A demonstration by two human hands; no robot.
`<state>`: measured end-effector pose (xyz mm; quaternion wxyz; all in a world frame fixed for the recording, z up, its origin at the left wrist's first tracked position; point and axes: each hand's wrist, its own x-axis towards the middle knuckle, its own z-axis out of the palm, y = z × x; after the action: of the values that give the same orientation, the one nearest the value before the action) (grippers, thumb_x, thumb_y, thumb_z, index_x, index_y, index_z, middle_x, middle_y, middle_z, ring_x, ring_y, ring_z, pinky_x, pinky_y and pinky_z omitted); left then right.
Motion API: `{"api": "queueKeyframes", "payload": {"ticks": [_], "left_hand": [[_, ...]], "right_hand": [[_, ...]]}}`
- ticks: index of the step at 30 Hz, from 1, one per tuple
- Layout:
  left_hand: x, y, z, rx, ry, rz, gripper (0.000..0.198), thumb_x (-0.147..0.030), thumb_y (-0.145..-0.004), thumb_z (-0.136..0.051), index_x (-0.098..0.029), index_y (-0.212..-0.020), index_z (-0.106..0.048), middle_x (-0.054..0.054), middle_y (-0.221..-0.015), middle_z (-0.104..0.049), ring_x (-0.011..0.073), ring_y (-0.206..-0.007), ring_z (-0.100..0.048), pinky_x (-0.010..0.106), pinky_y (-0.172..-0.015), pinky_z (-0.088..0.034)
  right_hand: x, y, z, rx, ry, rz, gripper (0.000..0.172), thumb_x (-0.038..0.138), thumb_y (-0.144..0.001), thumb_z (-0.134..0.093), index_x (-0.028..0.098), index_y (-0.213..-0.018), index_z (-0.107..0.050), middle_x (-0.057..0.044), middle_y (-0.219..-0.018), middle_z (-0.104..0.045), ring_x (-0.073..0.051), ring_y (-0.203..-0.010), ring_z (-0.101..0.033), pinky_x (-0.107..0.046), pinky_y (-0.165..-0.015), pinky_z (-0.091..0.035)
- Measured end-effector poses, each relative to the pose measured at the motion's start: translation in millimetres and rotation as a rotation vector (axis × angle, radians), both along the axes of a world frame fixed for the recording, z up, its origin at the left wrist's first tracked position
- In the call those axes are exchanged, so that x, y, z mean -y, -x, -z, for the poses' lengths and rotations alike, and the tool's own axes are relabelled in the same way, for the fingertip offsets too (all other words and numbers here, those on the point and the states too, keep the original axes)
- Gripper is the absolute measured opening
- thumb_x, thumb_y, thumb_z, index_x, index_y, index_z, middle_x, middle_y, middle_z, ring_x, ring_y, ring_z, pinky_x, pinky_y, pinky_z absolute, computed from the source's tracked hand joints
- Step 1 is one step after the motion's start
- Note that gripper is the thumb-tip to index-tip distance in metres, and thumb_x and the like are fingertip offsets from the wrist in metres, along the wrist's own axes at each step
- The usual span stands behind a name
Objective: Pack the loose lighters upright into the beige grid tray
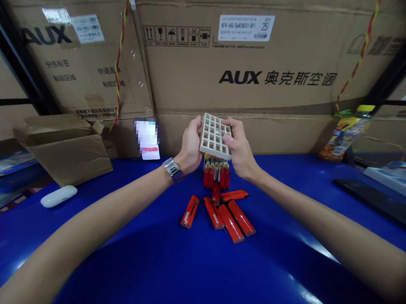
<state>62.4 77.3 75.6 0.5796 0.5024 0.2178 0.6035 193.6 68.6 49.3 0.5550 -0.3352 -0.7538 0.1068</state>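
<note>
Between my two hands is a white plastic grid tray (pixel 216 135) with rows of square compartments, tilted and raised above the blue table. My left hand (pixel 191 144) grips its left edge. On the right side, my right hand (pixel 239 147) holds it with the thumb over the front of the grid. Just below the tray stands a cluster of red lighters (pixel 216 176), their upper parts partly hidden behind it. Nearer to me, several loose red lighters lie flat on the table, among them one red lighter (pixel 190 211) apart at the left.
A white earbud case (pixel 58 196) and an open cardboard box (pixel 67 149) are at the left. A lit phone (pixel 147 137) leans against the large carton (pixel 277 101) behind. Right of it stand a drink bottle (pixel 346 134) and a dark flat object (pixel 373 202) on the blue table (pixel 142 262).
</note>
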Motion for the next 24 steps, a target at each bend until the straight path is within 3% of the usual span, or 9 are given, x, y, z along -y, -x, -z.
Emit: {"api": "queueKeyframes", "payload": {"ticks": [6,11,14,16,19,21,24], "left_hand": [[28,12,-25.6,-0.138,0.056,0.187,0.049,-0.054,-0.088,-0.038,-0.013,-0.107,-0.054,0.006,-0.078,-0.061,0.0233,-0.078,-0.064,0.030,-0.065,-0.051],[28,45,-27.2,-0.323,-0.133,0.036,0.048,-0.052,-0.087,-0.045,-0.017,-0.119,-0.050,0.008,-0.095,-0.062,0.0268,-0.093,-0.062,0.037,-0.077,-0.051],[19,81,-15.5,-0.712,-0.383,-0.194,0.063,-0.049,-0.078,-0.060,-0.021,-0.131,-0.041,0.010,-0.115,-0.059,0.0288,-0.107,-0.057,0.041,-0.091,-0.044],[15,107,-1.4,-1.054,-0.521,-0.264,0.077,-0.047,-0.067,-0.071,-0.019,-0.132,-0.041,0.013,-0.130,-0.050,0.0326,-0.119,-0.047,0.042,-0.100,-0.036],[13,136,23.8,-1.434,-0.509,-0.119,0.084,-0.050,-0.064,-0.071,-0.018,-0.135,-0.039,0.016,-0.131,-0.051,0.0336,-0.116,-0.051,0.042,-0.098,-0.037],[13,143,37.8,-1.550,-0.467,0.001,0.084,-0.053,-0.067,-0.067,-0.020,-0.138,-0.035,0.016,-0.132,-0.051,0.0331,-0.116,-0.052,0.042,-0.096,-0.038],[12,137,48.9,-1.523,-0.427,0.061,0.083,-0.054,-0.069,-0.066,-0.022,-0.138,-0.034,0.015,-0.137,-0.046,0.0325,-0.120,-0.048,0.042,-0.099,-0.035]], "right_hand": [[10,14,-18.6,0.128,-0.078,-0.060,0.048,0.056,-0.088,-0.034,0.027,-0.127,-0.036,-0.007,-0.147,-0.026,-0.030,-0.139,-0.015,-0.054,-0.106,-0.022],[24,9,-25.1,0.170,-0.038,-0.112,0.055,0.055,-0.085,-0.045,0.027,-0.131,-0.034,-0.009,-0.145,-0.029,-0.033,-0.128,-0.037,-0.054,-0.099,-0.036],[29,-8,-20.8,0.197,-0.001,-0.071,0.049,0.049,-0.085,-0.048,0.024,-0.127,-0.041,-0.010,-0.129,-0.049,-0.028,-0.105,-0.058,-0.047,-0.086,-0.048],[31,-24,-14.2,0.238,0.036,0.004,0.041,0.045,-0.085,-0.050,0.022,-0.118,-0.048,-0.010,-0.111,-0.060,-0.024,-0.086,-0.064,-0.042,-0.073,-0.053],[33,-47,-1.4,0.319,0.058,0.104,0.027,0.042,-0.084,-0.052,0.020,-0.098,-0.057,-0.007,-0.085,-0.065,-0.021,-0.071,-0.063,-0.038,-0.064,-0.053],[34,-57,7.7,0.392,0.085,0.138,0.024,0.043,-0.084,-0.051,0.020,-0.087,-0.059,-0.006,-0.077,-0.065,-0.021,-0.069,-0.061,-0.039,-0.064,-0.052],[32,-62,21.3,0.432,0.182,0.113,0.031,0.046,-0.082,-0.054,0.021,-0.099,-0.059,-0.010,-0.096,-0.066,-0.026,-0.084,-0.062,-0.044,-0.070,-0.052]]}}
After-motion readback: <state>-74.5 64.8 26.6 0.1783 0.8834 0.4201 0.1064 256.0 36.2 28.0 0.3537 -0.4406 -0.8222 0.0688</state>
